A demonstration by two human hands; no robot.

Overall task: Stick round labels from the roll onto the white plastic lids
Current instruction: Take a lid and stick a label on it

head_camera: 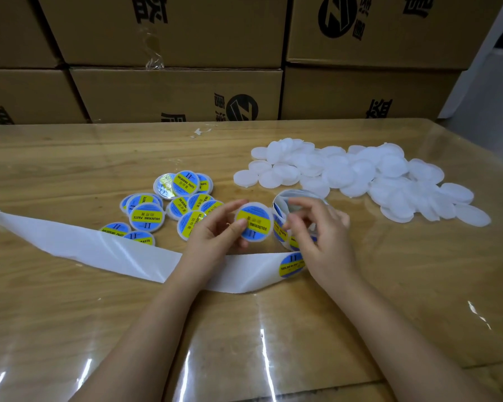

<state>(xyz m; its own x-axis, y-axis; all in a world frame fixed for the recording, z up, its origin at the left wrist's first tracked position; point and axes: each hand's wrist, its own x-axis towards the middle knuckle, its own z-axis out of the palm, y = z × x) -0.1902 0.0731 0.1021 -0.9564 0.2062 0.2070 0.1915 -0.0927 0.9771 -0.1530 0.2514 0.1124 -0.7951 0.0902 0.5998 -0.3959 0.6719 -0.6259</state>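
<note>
Left hand [215,232] pinches labelled lid [254,224]; blurred right hand [324,232] half-hides roll [281,205], grip unclear.

"SOLDERING PASTE" and "II" on blue-and-yellow round labels [147,218] of lids [253,203]

A packing storeroom: stacked cardboard cartons [174,94] behind the worktable [70,169].

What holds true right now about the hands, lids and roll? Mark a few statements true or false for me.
The left hand holds a labelled lid. True.
The plain white lids lie left of the labelled pile. False: they lie to its right.
The right hand is at the label roll. True.
The empty backing strip trails off to the right. False: it trails left.
</note>
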